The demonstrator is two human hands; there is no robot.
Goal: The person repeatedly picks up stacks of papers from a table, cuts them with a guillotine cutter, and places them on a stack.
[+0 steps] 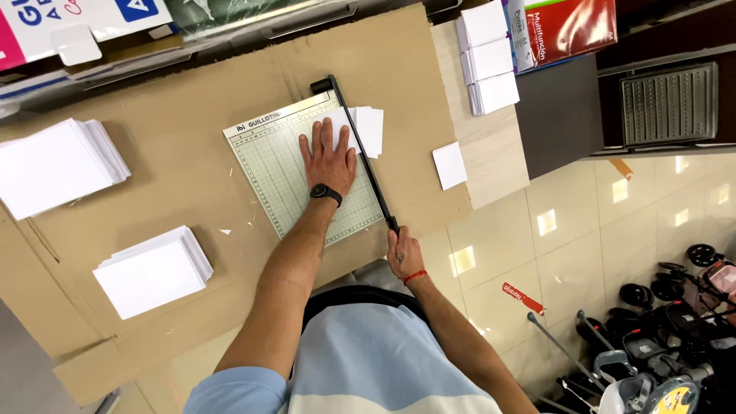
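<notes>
At the desk's right edge, the left hand [328, 159] is pressing spread-flat on the paper [366, 129] while the right hand [403, 255], fisted, is gripping the cutter handle [366, 157]; fingers are best kept clear.

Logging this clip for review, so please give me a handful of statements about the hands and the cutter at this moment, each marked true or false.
1. The left hand lies flat on the pale green gridded paper cutter board. True.
2. The right hand grips the handle end of the long black cutter blade arm. True.
3. The blade arm stands raised high above the board. False: it lies down along the board's right edge.
4. A red band circles the left wrist. False: the left wrist bears a black watch; the red band is on the right wrist.
5. Small white cut sheets lie right of the blade. True.
</notes>
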